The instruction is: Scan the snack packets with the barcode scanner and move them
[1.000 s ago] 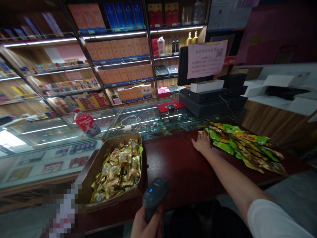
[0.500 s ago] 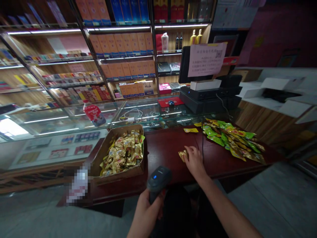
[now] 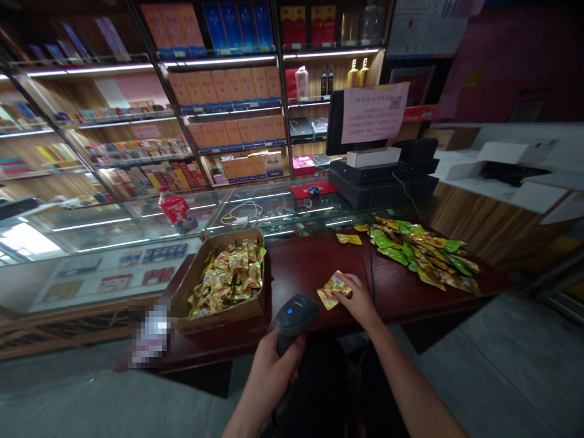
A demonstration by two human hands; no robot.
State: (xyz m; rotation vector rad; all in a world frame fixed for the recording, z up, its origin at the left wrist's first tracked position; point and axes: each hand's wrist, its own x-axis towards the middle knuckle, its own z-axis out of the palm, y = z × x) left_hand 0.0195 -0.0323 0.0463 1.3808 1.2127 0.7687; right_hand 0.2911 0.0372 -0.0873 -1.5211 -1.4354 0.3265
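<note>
One barcode scanner (image 3: pixel 297 312) is wrapped in the left hand (image 3: pixel 270 369) at the dark-red table (image 3: pixel 296 258); just right, the right hand (image 3: pixel 358 299), fingers nearly closed, pinches a gold snack packet (image 3: pixel 328 293) between the cardboard box (image 3: pixel 228 320) at left and packet pile (image 3: pixel 420 250) at right.
</note>
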